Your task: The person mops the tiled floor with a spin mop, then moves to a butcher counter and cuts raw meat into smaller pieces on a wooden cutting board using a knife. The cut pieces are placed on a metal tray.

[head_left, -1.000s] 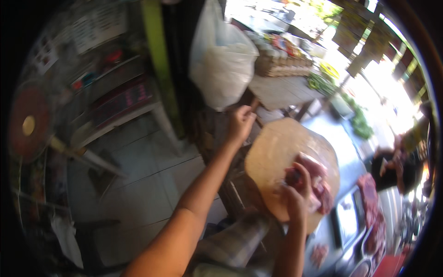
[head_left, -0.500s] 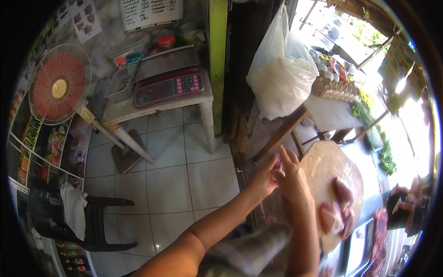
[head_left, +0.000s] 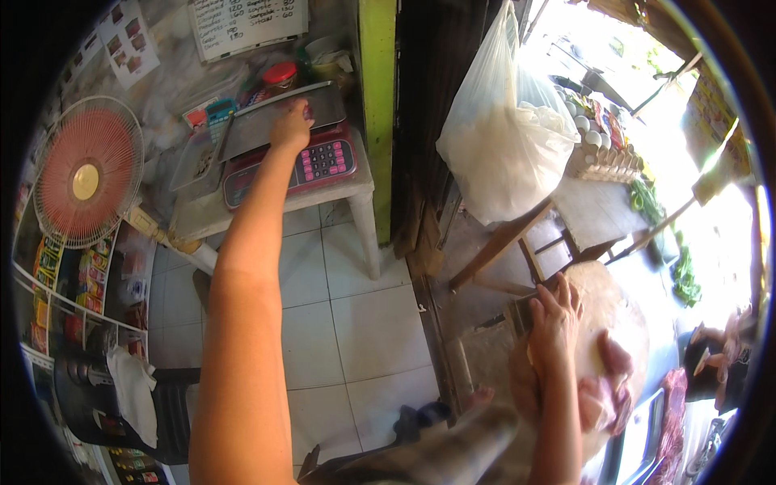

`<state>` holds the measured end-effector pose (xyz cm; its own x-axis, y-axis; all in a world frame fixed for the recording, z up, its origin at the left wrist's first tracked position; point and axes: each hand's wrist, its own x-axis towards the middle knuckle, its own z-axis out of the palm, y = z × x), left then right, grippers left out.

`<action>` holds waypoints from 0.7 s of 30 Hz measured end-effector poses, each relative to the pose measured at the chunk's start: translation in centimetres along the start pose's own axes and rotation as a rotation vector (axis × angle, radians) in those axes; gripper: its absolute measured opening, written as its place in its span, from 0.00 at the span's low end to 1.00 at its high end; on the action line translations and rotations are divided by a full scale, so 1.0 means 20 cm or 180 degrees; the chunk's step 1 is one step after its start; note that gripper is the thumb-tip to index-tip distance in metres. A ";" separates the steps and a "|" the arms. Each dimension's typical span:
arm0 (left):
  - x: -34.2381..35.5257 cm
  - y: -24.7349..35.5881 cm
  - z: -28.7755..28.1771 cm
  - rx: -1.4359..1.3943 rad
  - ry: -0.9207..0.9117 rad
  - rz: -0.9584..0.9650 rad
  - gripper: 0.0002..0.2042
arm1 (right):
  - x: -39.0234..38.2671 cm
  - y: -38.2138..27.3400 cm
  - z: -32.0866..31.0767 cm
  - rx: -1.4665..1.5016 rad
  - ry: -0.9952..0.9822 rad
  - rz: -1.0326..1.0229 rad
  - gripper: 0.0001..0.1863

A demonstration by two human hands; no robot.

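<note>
My left hand reaches over the metal pan of a red weighing scale. Its fingers are closed round a small reddish piece that looks like meat; most of it is hidden. On the right, my right hand lies with fingers apart on the near-left edge of a round wooden chopping board. Chunks of raw meat rest on the board beside it. A dark flat-edged thing shows left of the right hand; its kind I cannot make out.
A white plastic bag hangs beside the green post. Egg trays stand at the far right. A fan and a black chair are on the left. A plastic tub sits beside the scale.
My hands were together near the chopping board. The left has moved far left to the scale pan; the right has come down onto the board's edge. The view has shifted slightly.
</note>
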<state>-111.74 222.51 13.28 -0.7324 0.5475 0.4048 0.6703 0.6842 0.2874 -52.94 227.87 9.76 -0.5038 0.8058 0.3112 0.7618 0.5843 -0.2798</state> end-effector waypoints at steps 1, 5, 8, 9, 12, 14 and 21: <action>0.06 -0.03 0.03 0.0098 -0.0036 0.0036 0.25 | 0.01 -0.01 -0.01 0.0006 -0.0018 0.0018 0.17; 0.19 -0.14 0.13 0.0277 -0.0286 0.0238 0.30 | 0.02 -0.04 -0.04 0.0081 -0.0072 0.0127 0.16; 0.26 -0.19 0.13 -0.0347 -0.0332 0.0651 0.31 | 0.02 -0.05 -0.04 0.0118 -0.0064 0.0212 0.16; 0.27 -0.21 0.13 -0.0597 -0.0427 0.0660 0.31 | 0.02 -0.06 -0.03 0.0104 -0.0067 0.0265 0.16; 0.21 -0.26 0.07 -0.1391 0.0441 0.0735 0.27 | 0.02 -0.05 -0.02 0.0060 -0.0058 0.0255 0.17; 0.14 -0.34 0.01 -0.1196 0.2076 0.0881 0.16 | 0.02 -0.04 -0.02 0.0034 -0.0044 0.0237 0.17; -0.55 -0.95 0.08 -0.1107 0.3038 -0.0612 0.11 | 0.02 -0.02 -0.01 0.0112 -0.0071 0.0161 0.16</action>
<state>-116.56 204.30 1.91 -0.5326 -0.2703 0.8020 0.6607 0.4594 0.5936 -53.28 227.86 10.19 -0.4743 0.8362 0.2755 0.7720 0.5454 -0.3264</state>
